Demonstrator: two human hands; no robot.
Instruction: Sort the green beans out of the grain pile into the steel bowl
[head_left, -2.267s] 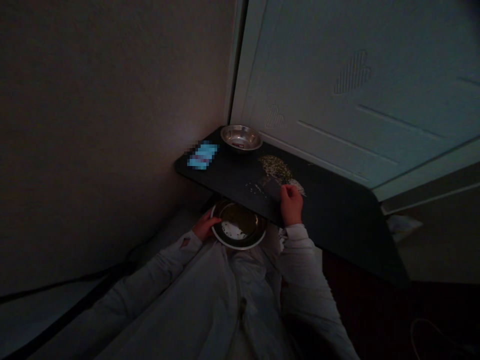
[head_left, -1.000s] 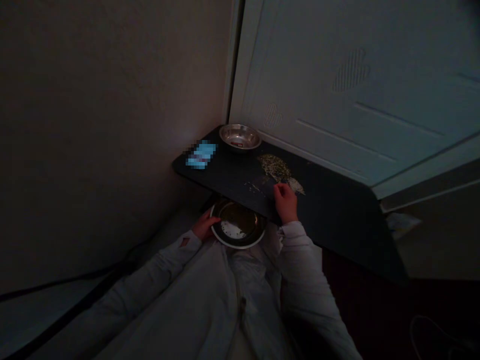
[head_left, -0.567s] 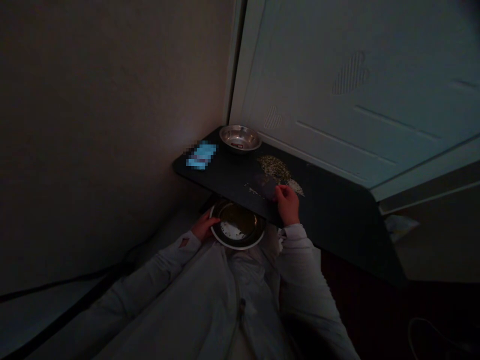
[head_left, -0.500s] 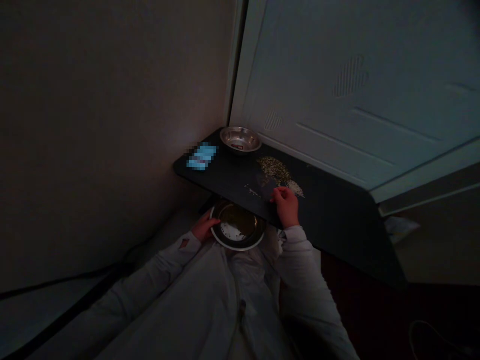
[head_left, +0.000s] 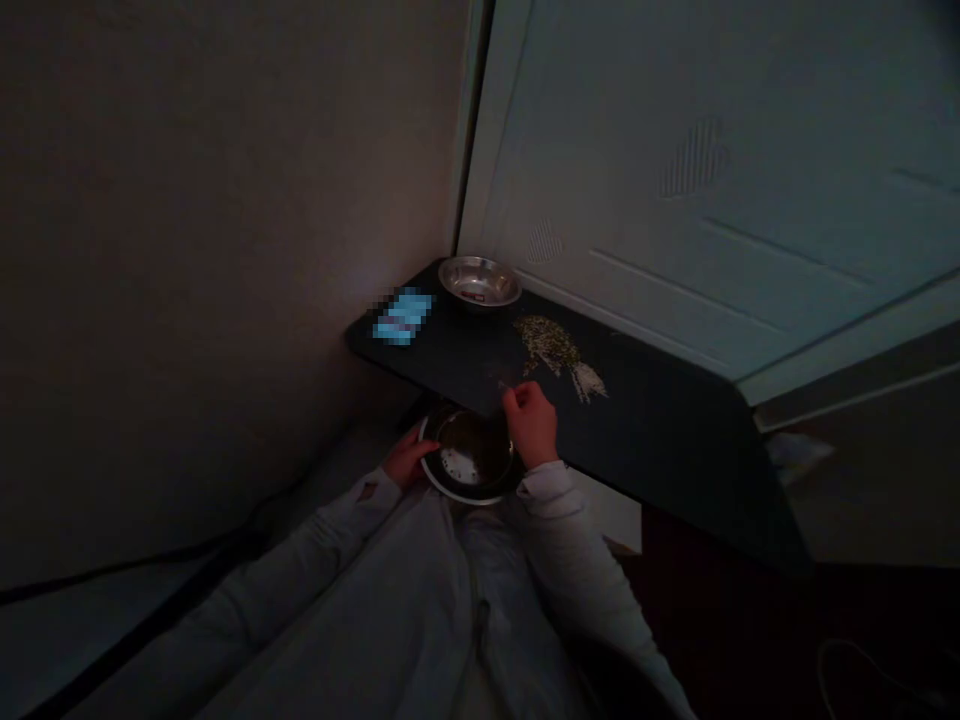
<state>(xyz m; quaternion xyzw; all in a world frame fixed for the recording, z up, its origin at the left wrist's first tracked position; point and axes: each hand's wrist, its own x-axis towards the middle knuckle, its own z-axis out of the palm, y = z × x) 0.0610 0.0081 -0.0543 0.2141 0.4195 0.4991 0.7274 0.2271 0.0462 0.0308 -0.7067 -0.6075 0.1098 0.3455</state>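
My left hand grips the left rim of a metal bowl, thumb over the edge, under the table's near side. Dark greenish contents and a pale patch show inside the bowl. My right hand is closed in a pinch on a thin dark card, faint against the dark table. The card is at the table's near edge, above the bowl, with a few pale grains beside it. Beyond lie a pile of mixed green and pale grains and a smaller white heap.
A second steel bowl stands at the table's far left corner. A lit, blurred-out phone-like screen lies left of it. A wall rises on the left, and a pale door panel with heart reliefs stands behind.
My right hand has moved left and nearer with the card, from beside the grain piles to the edge above the bowl. Loose white grains have been swept that way. My left hand stays on the bowl.
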